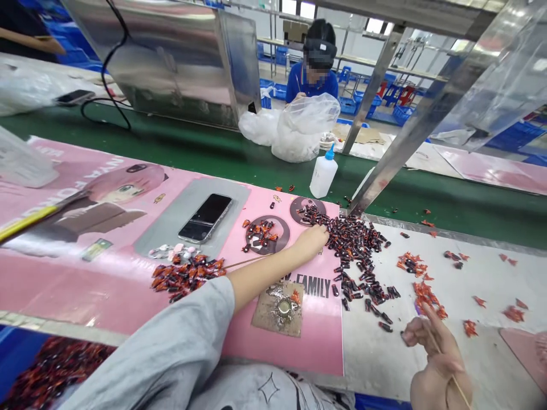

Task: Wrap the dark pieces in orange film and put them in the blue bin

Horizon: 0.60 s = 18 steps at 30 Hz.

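Left hand (310, 242) at 12 o'clock, low on the counter, fingers against the near edge of the main heap of dark wrapped pieces (354, 256); whether it grips any cannot be told. Right hand (436, 364) at 4 o'clock, fingers pinched together on a thin wooden skewer (444, 364), just beside the heap's lower spill. A thin stick (248, 261) lies by the left forearm.

A second heap of the same pieces (188, 273) sits at 11 o'clock on the pink printed mat (294, 347), near a phone (205, 218) on a grey pad (158, 228). Two round dark discs (267, 234) hold more pieces. Orange scraps (421, 296) are scattered on the white sheet (384, 364) at 2 o'clock.

Far counter edge: metal strip (427, 230), then green conveyor belt (448, 219). A steel strut (376, 165) stands at 1 o'clock. Beyond the belt, a squeeze bottle (323, 173) and bulging clear plastic bags (305, 128). A co-worker (311, 80) sits at 12 o'clock, among blue crates (348, 105).
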Each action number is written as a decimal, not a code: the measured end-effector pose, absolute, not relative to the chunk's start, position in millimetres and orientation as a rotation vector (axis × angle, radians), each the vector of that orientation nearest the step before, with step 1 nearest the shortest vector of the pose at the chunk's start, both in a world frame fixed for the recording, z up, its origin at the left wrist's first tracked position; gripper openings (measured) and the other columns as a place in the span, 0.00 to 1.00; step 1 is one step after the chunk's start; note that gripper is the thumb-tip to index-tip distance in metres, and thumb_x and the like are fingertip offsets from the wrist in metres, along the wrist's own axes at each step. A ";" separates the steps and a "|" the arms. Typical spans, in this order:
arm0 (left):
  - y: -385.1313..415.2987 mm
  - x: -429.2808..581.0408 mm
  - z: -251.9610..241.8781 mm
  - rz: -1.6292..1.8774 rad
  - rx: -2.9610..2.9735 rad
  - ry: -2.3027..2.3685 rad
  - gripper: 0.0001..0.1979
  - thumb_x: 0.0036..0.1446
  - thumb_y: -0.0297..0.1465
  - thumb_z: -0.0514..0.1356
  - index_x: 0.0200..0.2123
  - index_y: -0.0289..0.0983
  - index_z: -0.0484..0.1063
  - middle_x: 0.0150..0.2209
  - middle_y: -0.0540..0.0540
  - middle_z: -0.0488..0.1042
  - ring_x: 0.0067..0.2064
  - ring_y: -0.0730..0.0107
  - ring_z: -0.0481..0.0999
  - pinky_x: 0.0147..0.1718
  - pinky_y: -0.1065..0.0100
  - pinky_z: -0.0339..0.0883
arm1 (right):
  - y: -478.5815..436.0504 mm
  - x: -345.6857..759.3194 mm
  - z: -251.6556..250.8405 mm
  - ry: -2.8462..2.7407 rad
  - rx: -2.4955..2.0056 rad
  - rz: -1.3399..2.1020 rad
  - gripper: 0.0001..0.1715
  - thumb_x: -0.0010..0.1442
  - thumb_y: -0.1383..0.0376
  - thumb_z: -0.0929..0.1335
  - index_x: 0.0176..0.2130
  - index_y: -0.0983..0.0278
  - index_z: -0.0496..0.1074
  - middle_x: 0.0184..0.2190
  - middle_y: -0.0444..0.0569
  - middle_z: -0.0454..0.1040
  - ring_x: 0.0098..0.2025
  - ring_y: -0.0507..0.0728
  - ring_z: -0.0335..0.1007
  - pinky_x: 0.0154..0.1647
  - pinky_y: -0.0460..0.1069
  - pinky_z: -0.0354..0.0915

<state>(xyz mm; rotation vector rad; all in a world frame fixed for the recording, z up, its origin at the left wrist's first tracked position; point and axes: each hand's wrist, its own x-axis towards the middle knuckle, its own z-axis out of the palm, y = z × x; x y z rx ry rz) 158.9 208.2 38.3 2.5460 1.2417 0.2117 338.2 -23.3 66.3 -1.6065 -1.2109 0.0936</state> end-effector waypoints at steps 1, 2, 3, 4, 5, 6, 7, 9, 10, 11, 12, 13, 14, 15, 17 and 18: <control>206.6 158.1 39.1 0.209 2.540 1.245 0.19 0.65 0.38 0.62 0.56 0.36 0.71 0.55 0.40 0.74 0.51 0.58 0.77 0.48 0.52 0.76 | -24.5 335.6 67.1 -1.216 -1.579 0.120 0.40 0.69 0.38 0.56 0.53 0.65 0.76 0.31 0.51 0.72 0.29 0.56 0.68 0.29 0.53 0.66; 204.1 154.7 40.6 0.217 2.530 1.250 0.19 0.65 0.38 0.62 0.56 0.36 0.71 0.54 0.40 0.74 0.50 0.58 0.77 0.48 0.52 0.76 | -25.0 332.7 67.7 -1.223 -1.556 0.166 0.39 0.68 0.39 0.58 0.50 0.65 0.77 0.31 0.51 0.72 0.29 0.56 0.67 0.28 0.52 0.66; 200.5 149.3 42.7 0.236 2.519 1.253 0.17 0.65 0.37 0.62 0.54 0.36 0.71 0.53 0.41 0.75 0.50 0.59 0.78 0.48 0.52 0.76 | -24.9 329.1 67.9 -1.228 -1.530 0.236 0.36 0.68 0.40 0.59 0.47 0.65 0.79 0.30 0.51 0.72 0.29 0.56 0.67 0.27 0.51 0.66; 195.6 142.1 45.2 0.265 2.507 1.255 0.14 0.65 0.34 0.62 0.52 0.35 0.73 0.52 0.41 0.76 0.49 0.59 0.78 0.47 0.53 0.76 | -24.2 324.9 67.3 -1.229 -1.499 0.325 0.33 0.69 0.42 0.61 0.44 0.65 0.80 0.29 0.52 0.72 0.29 0.56 0.68 0.25 0.50 0.66; 189.4 133.6 47.9 0.304 2.496 1.255 0.10 0.66 0.31 0.61 0.49 0.34 0.75 0.50 0.40 0.76 0.49 0.59 0.78 0.47 0.54 0.76 | -23.0 319.6 65.6 -1.231 -1.467 0.422 0.30 0.69 0.45 0.62 0.41 0.65 0.80 0.28 0.52 0.73 0.28 0.56 0.69 0.24 0.50 0.66; 181.7 124.2 50.4 0.353 2.485 1.251 0.08 0.65 0.27 0.60 0.45 0.33 0.76 0.48 0.40 0.77 0.48 0.58 0.79 0.47 0.56 0.75 | -21.4 313.3 62.9 -1.235 -1.443 0.514 0.27 0.69 0.47 0.63 0.39 0.65 0.81 0.28 0.52 0.74 0.28 0.55 0.70 0.24 0.49 0.67; 172.5 114.1 52.4 0.407 2.475 1.243 0.07 0.65 0.24 0.59 0.42 0.33 0.77 0.45 0.39 0.78 0.47 0.58 0.79 0.46 0.57 0.75 | -19.3 305.9 59.0 -1.243 -1.421 0.590 0.24 0.68 0.49 0.65 0.38 0.64 0.81 0.27 0.51 0.75 0.27 0.55 0.71 0.24 0.48 0.67; 150.4 93.1 54.3 0.522 2.453 1.222 0.10 0.64 0.22 0.57 0.40 0.34 0.79 0.43 0.38 0.78 0.45 0.58 0.79 0.45 0.59 0.75 | -14.4 287.6 48.3 -1.252 -1.386 0.709 0.18 0.65 0.53 0.70 0.37 0.64 0.80 0.25 0.49 0.76 0.25 0.53 0.71 0.24 0.47 0.68; 138.2 82.5 53.8 0.569 2.444 1.213 0.11 0.65 0.23 0.56 0.40 0.34 0.79 0.43 0.38 0.78 0.44 0.60 0.80 0.45 0.60 0.75 | -11.5 277.2 42.1 -1.248 -1.361 0.760 0.15 0.64 0.54 0.71 0.36 0.64 0.80 0.24 0.47 0.76 0.24 0.53 0.71 0.24 0.46 0.68; 125.7 72.0 52.4 0.633 2.426 1.207 0.11 0.65 0.24 0.55 0.42 0.35 0.79 0.43 0.39 0.78 0.43 0.62 0.80 0.45 0.61 0.75 | -8.6 266.3 35.8 -1.233 -1.331 0.800 0.15 0.63 0.54 0.72 0.36 0.64 0.79 0.23 0.46 0.75 0.23 0.52 0.71 0.24 0.45 0.68; 113.5 61.9 50.2 0.729 2.379 1.200 0.12 0.66 0.24 0.54 0.42 0.35 0.79 0.43 0.39 0.79 0.42 0.63 0.80 0.44 0.62 0.75 | -5.5 255.6 29.6 -1.209 -1.303 0.829 0.15 0.63 0.54 0.72 0.36 0.64 0.78 0.22 0.45 0.75 0.23 0.52 0.71 0.23 0.45 0.68; 102.0 52.2 47.3 0.850 2.287 1.191 0.12 0.66 0.25 0.55 0.42 0.35 0.79 0.43 0.40 0.80 0.41 0.64 0.80 0.43 0.63 0.75 | -2.6 245.3 24.0 -1.185 -1.282 0.851 0.16 0.63 0.53 0.71 0.36 0.64 0.78 0.22 0.45 0.75 0.22 0.51 0.70 0.23 0.45 0.68; 91.5 43.2 43.9 0.980 2.146 1.179 0.11 0.65 0.26 0.56 0.41 0.36 0.80 0.42 0.41 0.81 0.40 0.65 0.80 0.42 0.63 0.76 | 0.0 235.9 18.9 -1.167 -1.275 0.866 0.17 0.64 0.52 0.71 0.36 0.64 0.77 0.22 0.45 0.75 0.21 0.51 0.70 0.22 0.45 0.67; 82.1 35.0 40.1 1.094 1.958 1.169 0.09 0.63 0.28 0.59 0.39 0.36 0.81 0.40 0.42 0.82 0.39 0.65 0.81 0.41 0.64 0.76 | 2.3 227.7 14.7 -1.155 -1.280 0.877 0.18 0.64 0.52 0.70 0.37 0.65 0.77 0.22 0.45 0.75 0.21 0.50 0.69 0.21 0.45 0.67; 66.7 21.5 31.9 1.212 1.538 1.152 0.06 0.58 0.31 0.65 0.37 0.37 0.83 0.37 0.44 0.84 0.37 0.64 0.82 0.39 0.65 0.78 | 5.4 214.9 8.7 -1.151 -1.313 0.890 0.20 0.64 0.51 0.70 0.35 0.66 0.77 0.22 0.45 0.75 0.20 0.50 0.68 0.20 0.44 0.66; 60.6 16.2 27.7 1.216 1.365 1.147 0.07 0.56 0.33 0.68 0.36 0.37 0.83 0.36 0.44 0.84 0.36 0.65 0.82 0.38 0.65 0.78 | 6.2 210.0 6.8 -1.161 -1.331 0.894 0.21 0.64 0.50 0.70 0.34 0.66 0.77 0.22 0.46 0.75 0.19 0.50 0.68 0.20 0.44 0.66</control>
